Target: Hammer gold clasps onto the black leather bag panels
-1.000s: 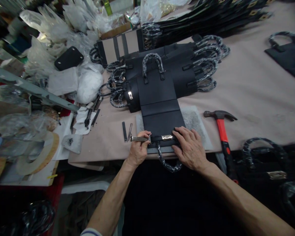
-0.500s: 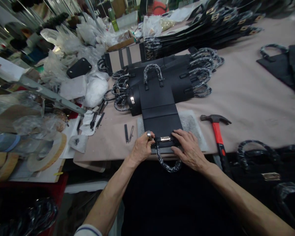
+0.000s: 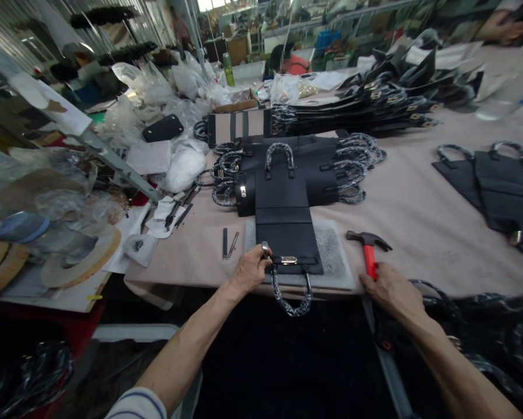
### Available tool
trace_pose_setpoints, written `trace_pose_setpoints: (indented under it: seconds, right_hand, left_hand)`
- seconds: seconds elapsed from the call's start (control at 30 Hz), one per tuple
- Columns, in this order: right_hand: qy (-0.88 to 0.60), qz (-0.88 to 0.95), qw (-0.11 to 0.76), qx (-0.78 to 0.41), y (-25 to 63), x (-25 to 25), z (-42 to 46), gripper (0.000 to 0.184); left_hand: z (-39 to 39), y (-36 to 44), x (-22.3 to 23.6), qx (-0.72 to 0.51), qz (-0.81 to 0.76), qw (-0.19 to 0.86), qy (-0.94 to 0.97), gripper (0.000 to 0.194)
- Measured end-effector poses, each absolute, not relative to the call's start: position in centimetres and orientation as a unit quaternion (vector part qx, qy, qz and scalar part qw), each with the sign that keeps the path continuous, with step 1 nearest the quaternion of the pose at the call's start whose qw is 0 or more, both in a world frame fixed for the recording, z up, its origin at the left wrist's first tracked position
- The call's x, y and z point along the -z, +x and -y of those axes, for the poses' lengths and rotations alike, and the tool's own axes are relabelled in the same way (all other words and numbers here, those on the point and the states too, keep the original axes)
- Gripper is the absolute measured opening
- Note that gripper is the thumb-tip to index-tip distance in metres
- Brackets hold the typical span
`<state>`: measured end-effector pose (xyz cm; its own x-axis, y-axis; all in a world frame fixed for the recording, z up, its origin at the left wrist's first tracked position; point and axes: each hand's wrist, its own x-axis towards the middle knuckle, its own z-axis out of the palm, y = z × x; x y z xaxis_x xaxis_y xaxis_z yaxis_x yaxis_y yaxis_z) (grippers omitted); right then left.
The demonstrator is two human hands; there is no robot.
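A black handbag panel [image 3: 283,198] lies unfolded on a pale slab [image 3: 333,256], with a gold clasp plate [image 3: 289,261] near its front edge. One film-wrapped handle [image 3: 279,152] rests at its far end, and another handle [image 3: 292,308] hangs over the table edge. My left hand [image 3: 248,270], a ring on one finger, pinches the bag's front left corner by the strap; its fingertips are partly hidden. To the right, my right hand [image 3: 394,291] is closed around the handle of a red and black claw hammer [image 3: 369,259], whose head lies on the table.
Two thin metal tools [image 3: 228,244] lie left of the slab. Behind are stacked black bag pieces [image 3: 322,157] with wrapped handles. More bag panels [image 3: 505,180] lie at right. Plastic bags [image 3: 185,166] and tape rolls [image 3: 81,259] crowd the left side. Another person's hand [image 3: 503,29] shows at top right.
My right hand has left the bag's front edge and moved right onto the hammer handle. My left hand stays at the bag corner. The camera view has tilted upward.
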<state>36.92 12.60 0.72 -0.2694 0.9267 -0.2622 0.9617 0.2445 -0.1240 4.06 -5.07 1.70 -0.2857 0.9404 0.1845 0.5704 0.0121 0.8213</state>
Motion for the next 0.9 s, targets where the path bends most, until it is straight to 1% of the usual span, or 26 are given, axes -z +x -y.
trace_pose_setpoints:
  seconds: [0.07, 0.1, 0.17, 0.2, 0.27, 0.33, 0.37, 0.43, 0.5, 0.53, 0.6, 0.67, 0.73, 0.8, 0.83, 0.87, 0.9]
  right_hand:
    - [0.630, -0.749, 0.058, 0.199, 36.3, -1.1, -12.9, 0.034]
    - [0.650, -0.713, 0.033, 0.259, 36.1, -1.5, -13.0, 0.027]
    - [0.665, -0.603, -0.055, 0.437, 35.6, -2.5, -12.8, 0.014]
    - [0.654, -0.532, -0.101, 0.528, 35.3, -3.1, -12.5, 0.011]
    - [0.620, -0.400, -0.172, 0.653, 34.6, -4.6, -11.6, 0.013]
    - [0.603, -0.334, -0.206, 0.695, 33.6, -6.6, -10.5, 0.019]
    - [0.591, -0.336, -0.225, 0.698, 33.0, -7.8, -9.8, 0.020]
    - [0.534, -0.396, -0.283, 0.691, 31.9, -10.7, -8.5, 0.022]
    - [0.455, -0.505, -0.332, 0.655, 30.7, -13.6, -7.3, 0.029]
    - [0.426, -0.569, -0.346, 0.612, 30.2, -14.9, -6.7, 0.032]
    - [0.396, -0.706, -0.348, 0.472, 29.1, -16.6, -5.6, 0.032]
    - [0.360, -0.825, -0.304, 0.313, 28.0, -17.1, -4.7, 0.027]
    - [0.305, -0.908, -0.213, 0.195, 26.9, -17.0, -4.1, 0.025]
    - [0.256, -0.951, -0.111, 0.130, 26.0, -17.2, -3.9, 0.024]
    - [0.244, -0.960, -0.081, 0.110, 25.7, -17.7, -4.0, 0.024]
    - [0.239, -0.963, -0.075, 0.099, 25.5, -18.5, -4.0, 0.023]
    - [0.242, -0.960, -0.098, 0.102, 25.3, -19.5, -4.0, 0.023]
  left_hand:
    - [5.1, 4.1, -1.8, -0.427, -0.680, 0.216, 0.555, 0.015]
    - [5.1, 4.1, -1.9, -0.428, -0.680, 0.216, 0.555, 0.014]
    - [5.2, 4.1, -2.0, -0.432, -0.677, 0.218, 0.555, 0.013]
    - [5.2, 4.1, -2.1, -0.434, -0.676, 0.221, 0.553, 0.013]
    - [5.3, 4.2, -2.1, -0.435, -0.677, 0.230, 0.547, 0.012]
    - [5.2, 4.3, -2.0, -0.436, -0.682, 0.236, 0.538, 0.012]
    - [5.2, 4.3, -2.0, -0.436, -0.684, 0.237, 0.534, 0.012]
    - [5.1, 4.3, -1.8, -0.437, -0.686, 0.238, 0.530, 0.012]
    - [5.1, 4.3, -1.7, -0.438, -0.687, 0.238, 0.529, 0.012]
    - [5.1, 4.3, -1.7, -0.438, -0.687, 0.237, 0.529, 0.012]
    - [5.2, 4.3, -1.6, -0.440, -0.687, 0.234, 0.528, 0.013]
    - [5.2, 4.3, -1.5, -0.444, -0.685, 0.230, 0.529, 0.013]
    - [5.2, 4.4, -1.4, -0.442, -0.688, 0.224, 0.531, 0.013]
    - [5.2, 4.4, -1.4, -0.433, -0.696, 0.219, 0.530, 0.012]
    - [5.1, 4.4, -1.3, -0.429, -0.698, 0.218, 0.530, 0.011]
    - [5.1, 4.5, -1.3, -0.429, -0.698, 0.217, 0.530, 0.011]
    - [5.2, 4.5, -1.3, -0.432, -0.696, 0.218, 0.530, 0.012]
